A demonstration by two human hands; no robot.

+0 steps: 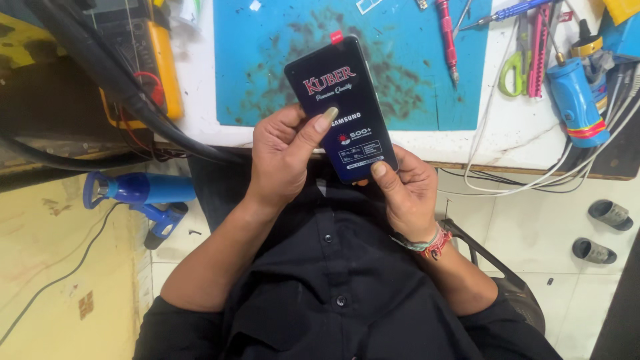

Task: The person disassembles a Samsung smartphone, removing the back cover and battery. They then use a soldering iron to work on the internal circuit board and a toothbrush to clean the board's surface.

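I hold a black phone screen panel [340,107] with a printed protective film and a small red tab at its top edge, tilted over the near edge of the workbench. My left hand [283,160] grips its left side, thumb lying across the front of the film. My right hand [407,193] supports the lower right corner, thumb pressed on the bottom edge. A braided band circles my right wrist. Both arms wear black sleeves.
A stained blue work mat [267,60] covers the white bench. Red and blue screwdrivers [447,37], green-handled scissors [515,70], a blue tool [577,100] and white cables [507,180] lie right. A yellow multimeter [160,60] sits left, a blue hot-air gun [140,193] below it. Sandals [610,215] rest on the floor.
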